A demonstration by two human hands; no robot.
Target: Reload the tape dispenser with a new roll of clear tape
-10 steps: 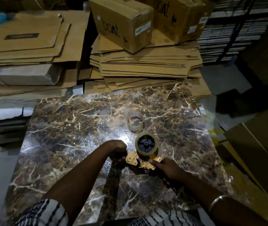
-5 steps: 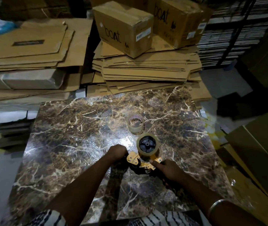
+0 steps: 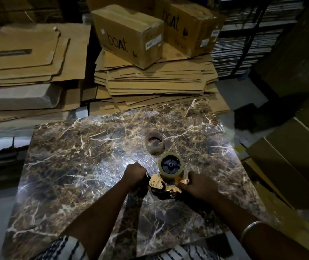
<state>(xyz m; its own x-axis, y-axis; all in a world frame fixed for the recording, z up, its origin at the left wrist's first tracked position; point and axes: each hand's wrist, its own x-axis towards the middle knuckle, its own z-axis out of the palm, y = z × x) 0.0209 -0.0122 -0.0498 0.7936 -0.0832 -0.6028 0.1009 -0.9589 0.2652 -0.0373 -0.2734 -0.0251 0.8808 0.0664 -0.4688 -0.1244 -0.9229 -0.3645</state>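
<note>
An orange tape dispenser (image 3: 158, 182) lies on the marble table (image 3: 71, 166), with a roll of clear tape (image 3: 171, 167) seated on its black hub. My left hand (image 3: 135, 174) is curled at the dispenser's left end, by the orange front plate; what its fingers grip is hidden. My right hand (image 3: 199, 186) grips the dispenser's right side from behind. A second, nearly spent tape core (image 3: 154, 142) stands on the table just beyond the dispenser, apart from both hands.
Stacks of flattened cardboard (image 3: 153, 83) lie behind the table, with two brown "boat" boxes (image 3: 129, 34) on top. More flat cartons (image 3: 24, 59) pile up at the left. Dark boxes (image 3: 290, 166) stand to the right of the table edge.
Both hands stay on the dispenser. My right hand has moved further up its right side. The view has shifted a little.
</note>
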